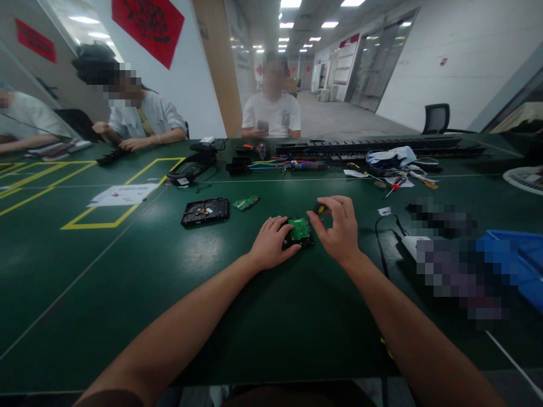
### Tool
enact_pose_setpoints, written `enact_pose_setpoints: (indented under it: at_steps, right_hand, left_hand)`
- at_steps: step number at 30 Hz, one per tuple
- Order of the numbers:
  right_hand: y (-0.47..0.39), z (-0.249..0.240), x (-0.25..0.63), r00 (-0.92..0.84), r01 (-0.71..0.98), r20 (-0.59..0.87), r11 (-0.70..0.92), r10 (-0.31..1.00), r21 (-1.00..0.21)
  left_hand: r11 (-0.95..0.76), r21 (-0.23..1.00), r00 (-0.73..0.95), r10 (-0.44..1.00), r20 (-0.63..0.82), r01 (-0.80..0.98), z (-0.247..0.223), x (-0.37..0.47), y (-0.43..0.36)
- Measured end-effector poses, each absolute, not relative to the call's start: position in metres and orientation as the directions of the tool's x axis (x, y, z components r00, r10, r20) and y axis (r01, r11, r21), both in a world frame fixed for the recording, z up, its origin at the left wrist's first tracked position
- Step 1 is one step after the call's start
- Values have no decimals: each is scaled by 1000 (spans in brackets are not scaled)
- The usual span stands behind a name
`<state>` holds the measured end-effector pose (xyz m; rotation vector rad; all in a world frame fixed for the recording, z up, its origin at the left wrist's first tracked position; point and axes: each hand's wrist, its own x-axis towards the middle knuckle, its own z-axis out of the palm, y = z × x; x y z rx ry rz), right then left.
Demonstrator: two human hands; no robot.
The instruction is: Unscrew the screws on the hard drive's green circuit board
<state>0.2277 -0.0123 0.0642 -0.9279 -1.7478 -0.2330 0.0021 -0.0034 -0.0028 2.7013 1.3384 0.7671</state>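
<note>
A hard drive [301, 229] with a green circuit board facing up lies on the table in front of me. My left hand [271, 244] grips its left side, fingers along the far edge and thumb at the near edge. Just right of the drive, my right hand [339, 229] pinches a small black-and-yellow screwdriver [321, 209] between thumb and fingers; its tip cannot be made out. Farther left sits another black hard drive [205, 212], and a loose green circuit board [246, 203] lies between it and my hands.
Across the green table [127, 282], tools and cables [292, 165] lie along the far side. A red screwdriver [396, 184] rests among cloth and scraps. At right are a black cord [382, 249] and a blue bin [515, 265]. Several people sit opposite; papers [123, 194] lie left.
</note>
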Motion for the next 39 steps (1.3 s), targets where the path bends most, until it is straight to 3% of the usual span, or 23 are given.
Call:
enact_pose_setpoints:
  at_steps: [39]
  right_hand:
    - [-13, 64, 230, -71, 699, 878, 651, 473, -295]
  left_hand:
    - [-626, 251, 502, 758, 416, 738, -3, 2, -3]
